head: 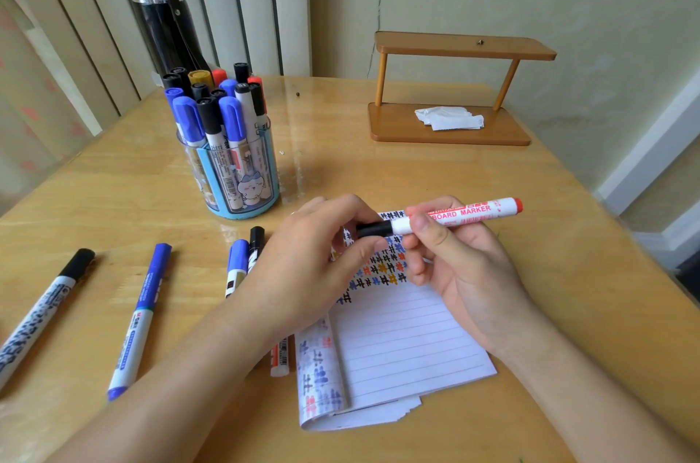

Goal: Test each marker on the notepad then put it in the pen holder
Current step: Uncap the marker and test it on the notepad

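My right hand (460, 273) grips the white barrel of a red-ended whiteboard marker (469, 214), held level above the notepad (401, 341). My left hand (310, 258) pinches the marker's black cap (373, 229) at its left end. The notepad's lined page carries rows of coloured test marks near its top. The blue pen holder (235, 174) stands at the back left, packed with several blue, black and red markers. Loose on the table lie a black marker (41, 315), a blue marker (140, 315), and a blue and a black one (242, 262) partly hidden by my left hand.
A small wooden shelf (454, 91) with a crumpled white tissue (449, 118) stands at the back right. A tall black cylinder (159, 11) rises behind the pen holder. Another marker (280, 360) peeks out under my left forearm beside the notepad.
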